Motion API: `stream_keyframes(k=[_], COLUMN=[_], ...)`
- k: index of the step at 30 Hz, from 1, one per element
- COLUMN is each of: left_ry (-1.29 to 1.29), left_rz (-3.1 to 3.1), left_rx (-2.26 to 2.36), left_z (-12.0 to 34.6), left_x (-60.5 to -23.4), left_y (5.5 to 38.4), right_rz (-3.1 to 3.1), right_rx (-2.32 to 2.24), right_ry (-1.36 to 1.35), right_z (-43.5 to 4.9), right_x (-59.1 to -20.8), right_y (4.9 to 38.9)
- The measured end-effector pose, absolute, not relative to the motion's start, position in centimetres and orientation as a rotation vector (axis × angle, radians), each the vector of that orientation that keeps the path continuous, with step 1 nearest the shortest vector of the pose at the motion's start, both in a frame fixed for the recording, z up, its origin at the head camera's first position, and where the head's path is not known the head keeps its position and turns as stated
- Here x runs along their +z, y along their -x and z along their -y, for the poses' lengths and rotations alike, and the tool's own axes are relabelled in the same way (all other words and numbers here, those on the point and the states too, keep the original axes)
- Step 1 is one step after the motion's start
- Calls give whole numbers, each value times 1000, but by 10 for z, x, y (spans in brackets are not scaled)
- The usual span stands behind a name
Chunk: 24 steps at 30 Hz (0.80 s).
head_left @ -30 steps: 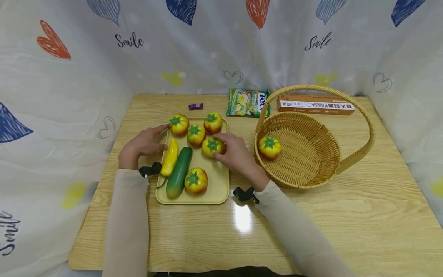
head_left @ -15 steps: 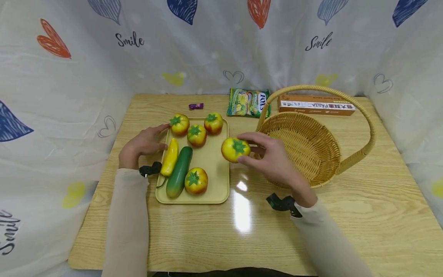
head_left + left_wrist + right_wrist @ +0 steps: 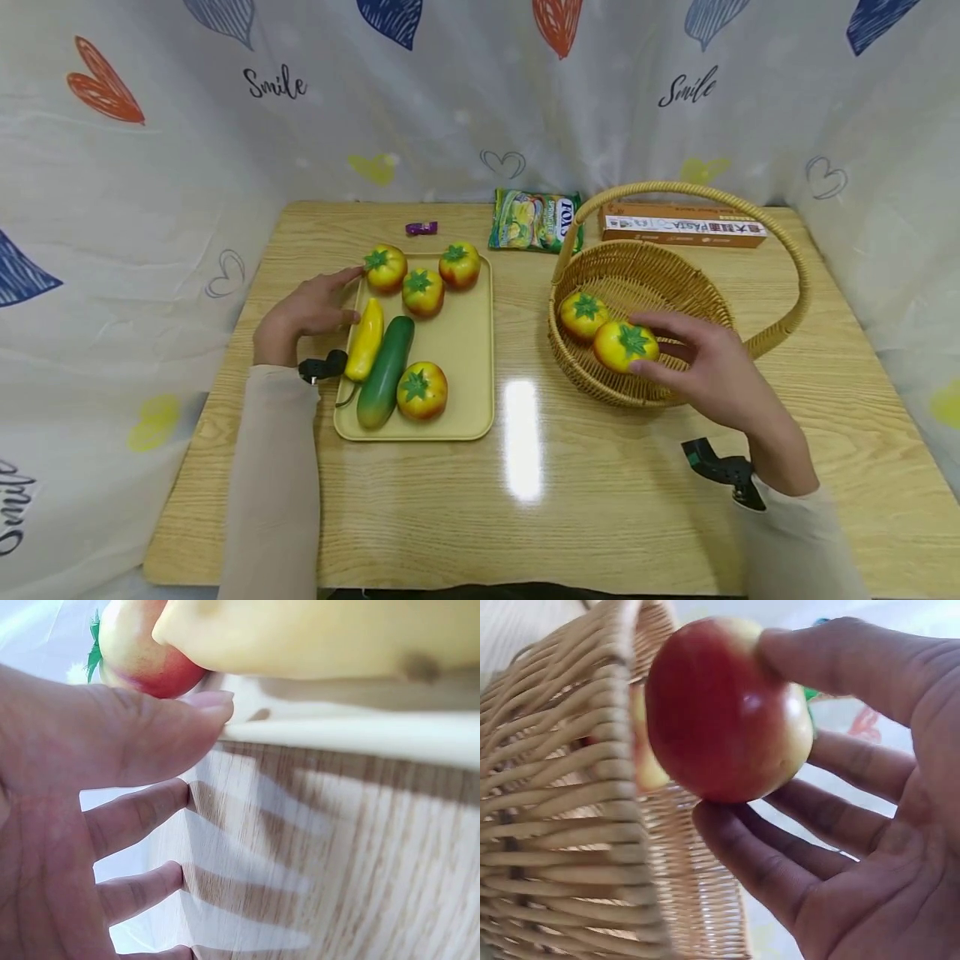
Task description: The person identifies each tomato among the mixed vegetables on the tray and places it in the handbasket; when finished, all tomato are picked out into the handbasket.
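Moved from tray to above the basket, 1 yellow-red fruit looks light, firm and slick, best pinched round its sides as the right hand does, the left hand spread wide.

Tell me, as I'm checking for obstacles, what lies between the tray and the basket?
In the head view, only bare wooden tabletop with a bright reflection lies between the tray and the basket.

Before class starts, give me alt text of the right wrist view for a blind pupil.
A right hand holds a red and yellow fruit at the opening of a wicker basket; a second fruit is partly visible inside.
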<state>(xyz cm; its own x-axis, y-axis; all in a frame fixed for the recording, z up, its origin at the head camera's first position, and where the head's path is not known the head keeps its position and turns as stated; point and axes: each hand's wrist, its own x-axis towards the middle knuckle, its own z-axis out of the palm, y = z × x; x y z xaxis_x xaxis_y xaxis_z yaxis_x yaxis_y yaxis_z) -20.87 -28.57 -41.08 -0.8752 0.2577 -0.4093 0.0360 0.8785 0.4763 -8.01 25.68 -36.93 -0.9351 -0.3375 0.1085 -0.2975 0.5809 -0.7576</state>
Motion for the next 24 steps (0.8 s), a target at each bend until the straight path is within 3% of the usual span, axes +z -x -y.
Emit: stream_keyframes(k=[17, 24], left_ry=[-209, -224], left_rz=[-2569, -2581], left_rx=[654, 638], left_z=[286, 285], left_x=[-410, -408], left_y=[205, 206], right_rz=[-2854, -2864], right_rx=[-1034, -1265], right_ry=[420, 399], right_z=[-221, -221], right_x=[-401, -397], right_y=[112, 107])
